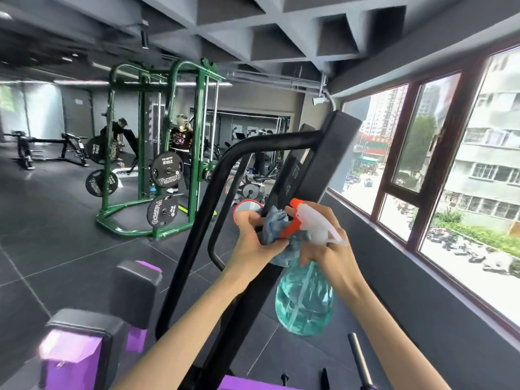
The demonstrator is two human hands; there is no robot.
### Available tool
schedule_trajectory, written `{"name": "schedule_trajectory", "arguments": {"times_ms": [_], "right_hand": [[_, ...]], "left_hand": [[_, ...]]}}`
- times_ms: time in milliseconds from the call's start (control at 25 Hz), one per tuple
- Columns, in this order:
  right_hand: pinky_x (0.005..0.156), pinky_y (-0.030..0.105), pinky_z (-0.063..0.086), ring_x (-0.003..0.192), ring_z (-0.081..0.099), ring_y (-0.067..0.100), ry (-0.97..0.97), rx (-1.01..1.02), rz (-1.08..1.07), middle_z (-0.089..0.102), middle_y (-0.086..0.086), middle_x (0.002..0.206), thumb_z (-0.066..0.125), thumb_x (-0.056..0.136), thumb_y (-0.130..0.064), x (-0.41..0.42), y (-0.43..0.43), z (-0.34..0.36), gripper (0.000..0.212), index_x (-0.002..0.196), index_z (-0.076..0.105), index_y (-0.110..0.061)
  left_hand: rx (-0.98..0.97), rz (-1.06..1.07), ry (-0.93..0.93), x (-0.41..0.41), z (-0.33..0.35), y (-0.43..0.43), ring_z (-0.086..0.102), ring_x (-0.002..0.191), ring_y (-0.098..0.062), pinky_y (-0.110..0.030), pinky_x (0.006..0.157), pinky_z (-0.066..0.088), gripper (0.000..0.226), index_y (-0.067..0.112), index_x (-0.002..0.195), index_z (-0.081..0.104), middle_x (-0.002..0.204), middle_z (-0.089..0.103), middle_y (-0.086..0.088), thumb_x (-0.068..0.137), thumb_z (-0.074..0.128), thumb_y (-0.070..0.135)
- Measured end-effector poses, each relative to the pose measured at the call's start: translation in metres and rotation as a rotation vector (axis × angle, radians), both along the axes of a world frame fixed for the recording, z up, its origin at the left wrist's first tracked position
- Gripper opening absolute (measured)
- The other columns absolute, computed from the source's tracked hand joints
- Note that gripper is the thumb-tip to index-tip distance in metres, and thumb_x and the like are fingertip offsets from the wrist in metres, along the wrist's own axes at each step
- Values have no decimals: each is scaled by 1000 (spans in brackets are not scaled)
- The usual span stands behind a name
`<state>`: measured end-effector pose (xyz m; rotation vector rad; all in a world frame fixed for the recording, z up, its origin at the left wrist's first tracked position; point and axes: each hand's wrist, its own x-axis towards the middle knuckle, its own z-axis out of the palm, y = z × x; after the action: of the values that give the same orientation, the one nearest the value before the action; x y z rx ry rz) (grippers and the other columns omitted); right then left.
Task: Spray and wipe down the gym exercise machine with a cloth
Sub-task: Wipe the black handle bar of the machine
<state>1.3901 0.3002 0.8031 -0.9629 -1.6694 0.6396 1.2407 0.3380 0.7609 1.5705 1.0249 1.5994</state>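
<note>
Blue cloth in curled left hand, spray bottle in right hand.

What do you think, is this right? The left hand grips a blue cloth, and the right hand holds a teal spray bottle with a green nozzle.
Not quite. The head view shows the nozzle is orange, not green. The rest holds: the left hand grips the blue cloth, the right hand holds the teal spray bottle.
</note>
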Motion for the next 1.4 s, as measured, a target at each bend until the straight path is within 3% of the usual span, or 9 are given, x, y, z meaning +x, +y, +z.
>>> {"name": "schedule_trajectory", "arguments": {"times_ms": [80,200,360,600,840,960,1080,1240,1400], "right_hand": [[55,10,44,70,57,-2,61,-38,101,61,-4,86,52,49,-1,-1,-11,8,85,129,53,-26],[58,17,48,74,59,9,63,-55,179,65,13,91,54,47,0,-4,-18,13,85,130,54,-18],[47,21,45,61,55,14,206,-74,155,54,20,75,50,43,6,-7,-25,13,66,109,53,2],[52,25,52,67,64,12,371,-10,2,63,-10,81,53,57,11,-4,-27,13,58,113,60,-1],[56,13,48,93,64,12,429,-13,-114,58,-2,96,51,68,20,-10,-24,18,60,115,62,-16],[70,19,53,102,59,16,304,7,-148,49,1,100,56,67,5,-16,-21,18,65,110,65,-43],[93,47,48,111,49,36,130,40,-135,53,-13,85,58,64,-10,-21,-22,19,62,88,57,-67],[98,50,42,115,41,28,23,21,-165,48,-19,97,52,62,-29,-24,-18,25,33,92,64,-36],[104,34,35,118,33,18,-153,-5,-69,37,-5,102,46,65,-35,-16,-24,32,50,113,59,-31]], "left_hand": [[25,-91,-84,10,10,-7,50,81,-10,-29,76,44,37,21,94,42,90,48,3,83,74,6],[-8,-280,-233,20,16,-14,55,85,-15,-31,75,44,39,2,113,53,94,58,-6,83,73,19],[-50,-397,-222,22,17,-24,59,97,-12,-28,82,45,43,13,119,57,106,64,-3,80,68,27],[134,-171,2,21,15,-57,50,116,-4,-14,89,44,51,24,116,46,123,48,4,68,61,33],[232,-128,425,28,20,-66,49,107,3,-12,94,39,50,27,106,46,115,40,9,64,67,46],[173,-89,410,25,24,-57,54,102,3,-9,91,41,51,28,102,52,114,44,5,66,86,32],[131,-38,352,23,28,-55,59,98,-1,-7,83,44,43,35,88,53,110,50,2,65,88,25],[151,136,329,30,33,-54,53,75,4,-5,69,40,32,32,81,52,96,51,5,72,81,22],[194,160,278,25,33,-47,54,75,8,-6,67,38,27,35,76,50,89,56,6,79,77,27]]}}
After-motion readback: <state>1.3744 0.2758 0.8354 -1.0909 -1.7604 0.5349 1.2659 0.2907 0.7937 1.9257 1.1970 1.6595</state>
